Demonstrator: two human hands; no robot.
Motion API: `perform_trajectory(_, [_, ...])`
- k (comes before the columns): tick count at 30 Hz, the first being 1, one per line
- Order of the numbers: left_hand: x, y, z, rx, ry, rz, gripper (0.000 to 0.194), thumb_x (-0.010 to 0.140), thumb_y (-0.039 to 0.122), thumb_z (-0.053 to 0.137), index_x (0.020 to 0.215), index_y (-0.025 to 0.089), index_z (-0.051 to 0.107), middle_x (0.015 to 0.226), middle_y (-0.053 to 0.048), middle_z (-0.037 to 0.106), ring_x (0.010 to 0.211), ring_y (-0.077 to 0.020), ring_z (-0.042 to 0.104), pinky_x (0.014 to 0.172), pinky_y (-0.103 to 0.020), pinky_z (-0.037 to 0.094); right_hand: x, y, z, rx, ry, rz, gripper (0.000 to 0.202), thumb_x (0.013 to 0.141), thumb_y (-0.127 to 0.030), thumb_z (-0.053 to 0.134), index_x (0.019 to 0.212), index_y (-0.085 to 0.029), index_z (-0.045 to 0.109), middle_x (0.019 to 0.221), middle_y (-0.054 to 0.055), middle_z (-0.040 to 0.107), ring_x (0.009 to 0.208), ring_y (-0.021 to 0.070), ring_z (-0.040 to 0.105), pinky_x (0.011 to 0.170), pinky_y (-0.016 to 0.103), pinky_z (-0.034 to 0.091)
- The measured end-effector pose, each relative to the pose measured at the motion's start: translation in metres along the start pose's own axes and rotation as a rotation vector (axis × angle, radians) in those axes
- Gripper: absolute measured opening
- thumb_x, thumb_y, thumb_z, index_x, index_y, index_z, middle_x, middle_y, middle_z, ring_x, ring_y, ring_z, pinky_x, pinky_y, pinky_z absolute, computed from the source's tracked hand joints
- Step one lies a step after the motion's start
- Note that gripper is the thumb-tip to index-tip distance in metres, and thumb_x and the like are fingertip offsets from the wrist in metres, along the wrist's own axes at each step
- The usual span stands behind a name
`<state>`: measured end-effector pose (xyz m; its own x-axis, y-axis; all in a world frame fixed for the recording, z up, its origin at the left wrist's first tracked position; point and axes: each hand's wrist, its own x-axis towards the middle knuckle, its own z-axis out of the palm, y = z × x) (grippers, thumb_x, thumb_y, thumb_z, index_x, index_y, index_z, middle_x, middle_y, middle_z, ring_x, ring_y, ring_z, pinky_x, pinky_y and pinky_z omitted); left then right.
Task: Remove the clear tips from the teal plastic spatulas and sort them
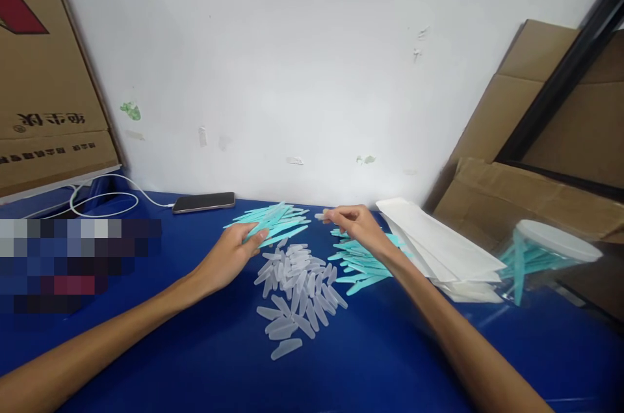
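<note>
My left hand [234, 253] is closed on a teal stick at the near edge of a pile of teal sticks [277, 213]. My right hand [351, 221] pinches a small translucent cap [320, 216] above the blue table, to the right of that pile. Below and between my hands lies a heap of translucent white caps [297, 279], with a single cap [286, 348] at its near end. A second group of teal sticks [363, 263] rests under and beside my right wrist, which partly covers it.
White paper envelopes [439, 237] and a clear tub [546, 253] of teal sticks stand at right. A phone [203, 202] with a white cable [146, 194] lies at back left. Cardboard boxes [53, 88] flank the blue table [195, 361]; a wall is behind.
</note>
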<state>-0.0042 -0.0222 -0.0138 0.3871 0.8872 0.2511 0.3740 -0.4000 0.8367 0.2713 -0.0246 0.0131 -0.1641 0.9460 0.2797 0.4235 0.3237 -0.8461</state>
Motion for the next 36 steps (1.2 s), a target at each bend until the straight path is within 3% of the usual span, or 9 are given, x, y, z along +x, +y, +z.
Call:
perform_trajectory(4, [-0.004, 0.009, 0.002, -0.169, -0.081, -0.131, 0.048, 0.09, 0.062, 0.049, 0.084, 0.016, 0.06, 0.06, 0.007, 0.03, 0.053, -0.0097, 0.024, 0.048, -0.022, 0.023, -0.003, 0.006, 0.006, -0.039, -0.246, -0.045, 0.038, 0.085, -0.054, 0.065, 0.096, -0.021, 0.079, 0.097, 0.007, 0.075, 0.076, 0.0174, 0.062, 0.062, 0.027, 0.045])
perform_trajectory(6, [-0.007, 0.012, 0.004, -0.211, -0.118, -0.171, 0.051, 0.09, 0.062, 0.048, 0.086, 0.014, 0.063, 0.058, 0.008, 0.029, 0.05, -0.0089, 0.021, 0.045, -0.022, 0.018, -0.004, 0.007, 0.014, -0.039, -0.31, -0.068, 0.04, 0.088, -0.056, 0.061, 0.1, -0.022, 0.078, 0.1, 0.007, 0.075, 0.083, 0.0198, 0.064, 0.066, 0.028, 0.047])
perform_trajectory(10, [-0.009, 0.013, 0.003, -0.256, -0.191, -0.177, 0.051, 0.092, 0.06, 0.047, 0.087, 0.013, 0.066, 0.057, 0.007, 0.03, 0.049, -0.0082, 0.022, 0.045, -0.022, 0.017, -0.007, 0.001, 0.023, 0.036, -0.183, -0.111, 0.05, 0.096, -0.059, 0.044, 0.11, -0.021, 0.074, 0.104, 0.008, 0.074, 0.092, 0.022, 0.065, 0.072, 0.031, 0.05])
perform_trajectory(14, [-0.01, 0.017, 0.003, -0.238, -0.335, -0.155, 0.05, 0.094, 0.057, 0.046, 0.085, 0.013, 0.066, 0.056, 0.006, 0.033, 0.049, -0.0088, 0.026, 0.045, -0.022, 0.021, -0.011, -0.013, 0.028, 0.166, -0.151, -0.181, 0.042, 0.095, -0.053, 0.052, 0.117, -0.023, 0.071, 0.109, 0.007, 0.072, 0.096, 0.0208, 0.066, 0.08, 0.032, 0.052])
perform_trajectory(20, [-0.018, 0.023, 0.005, -0.229, -0.538, -0.178, 0.053, 0.095, 0.062, 0.041, 0.092, 0.015, 0.065, 0.06, 0.006, 0.033, 0.051, -0.0089, 0.023, 0.046, -0.023, 0.019, -0.017, -0.023, 0.042, 0.108, -0.126, -0.219, 0.025, 0.086, -0.045, 0.069, 0.092, -0.023, 0.079, 0.092, 0.005, 0.076, 0.085, 0.0209, 0.068, 0.073, 0.031, 0.052])
perform_trajectory(23, [-0.017, 0.022, 0.002, -0.233, -0.543, -0.183, 0.06, 0.093, 0.068, 0.036, 0.095, 0.015, 0.064, 0.062, 0.006, 0.032, 0.052, -0.0094, 0.022, 0.045, -0.022, 0.018, -0.014, -0.021, 0.036, 0.049, -0.063, -0.232, 0.02, 0.083, -0.041, 0.072, 0.088, -0.024, 0.081, 0.088, 0.004, 0.077, 0.085, 0.0212, 0.068, 0.075, 0.031, 0.051])
perform_trajectory(29, [-0.01, 0.015, -0.002, -0.174, -0.498, -0.155, 0.062, 0.091, 0.071, 0.037, 0.088, 0.015, 0.063, 0.061, 0.006, 0.03, 0.052, -0.0102, 0.023, 0.044, -0.022, 0.02, 0.0, -0.01, -0.003, 0.072, 0.167, -0.141, 0.026, 0.078, -0.044, 0.074, 0.079, -0.019, 0.079, 0.082, 0.006, 0.077, 0.082, 0.0229, 0.07, 0.078, 0.034, 0.053])
perform_trajectory(32, [-0.009, 0.013, -0.001, -0.184, -0.462, -0.145, 0.059, 0.092, 0.069, 0.037, 0.087, 0.015, 0.062, 0.06, 0.007, 0.031, 0.051, -0.0102, 0.023, 0.045, -0.022, 0.021, 0.001, -0.005, -0.003, 0.039, 0.103, -0.095, 0.031, 0.079, -0.047, 0.073, 0.082, -0.016, 0.079, 0.082, 0.008, 0.077, 0.079, 0.0227, 0.07, 0.073, 0.033, 0.053])
perform_trajectory(36, [-0.01, 0.012, 0.0, -0.188, -0.44, -0.15, 0.057, 0.093, 0.067, 0.039, 0.085, 0.016, 0.063, 0.059, 0.006, 0.031, 0.051, -0.01, 0.023, 0.044, -0.022, 0.02, -0.003, 0.002, 0.019, 0.105, -0.176, -0.057, 0.027, 0.078, -0.033, 0.074, 0.099, -0.017, 0.075, 0.089, 0.007, 0.077, 0.083, 0.0216, 0.072, 0.075, 0.031, 0.055])
